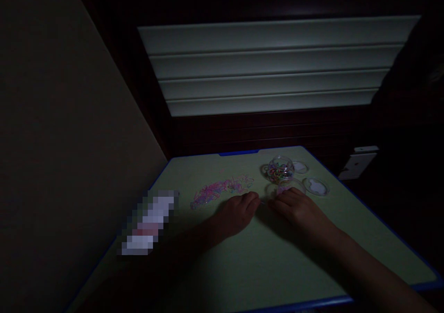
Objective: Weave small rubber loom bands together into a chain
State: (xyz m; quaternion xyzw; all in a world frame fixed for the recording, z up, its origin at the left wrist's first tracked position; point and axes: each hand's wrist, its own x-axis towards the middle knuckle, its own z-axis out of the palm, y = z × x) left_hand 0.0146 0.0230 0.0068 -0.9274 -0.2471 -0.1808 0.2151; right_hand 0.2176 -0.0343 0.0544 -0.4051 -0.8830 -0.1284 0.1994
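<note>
Over the table my left hand [240, 215] and my right hand [301, 211] face each other, fingers pinched closed. A thin pale elastic band [262, 202] spans the short gap between the fingertips. Just beyond my left hand lies a loose pile of small pink and purple elastic bands [217, 190]. Behind my right hand stands a clear open container [294, 183] with pinkish contents, partly covered by the hand. Past it is a round clear jar [280, 168] holding multicoloured bands.
Two round lids with white labels, a nearer lid [316, 186] and a farther lid [300, 166], lie right of the jar. A blurred-out white and pink item [152, 222] rests at the left table edge. The pale green table [270, 266] has a blue rim. A louvred panel [277, 67] rises behind; the light is dim.
</note>
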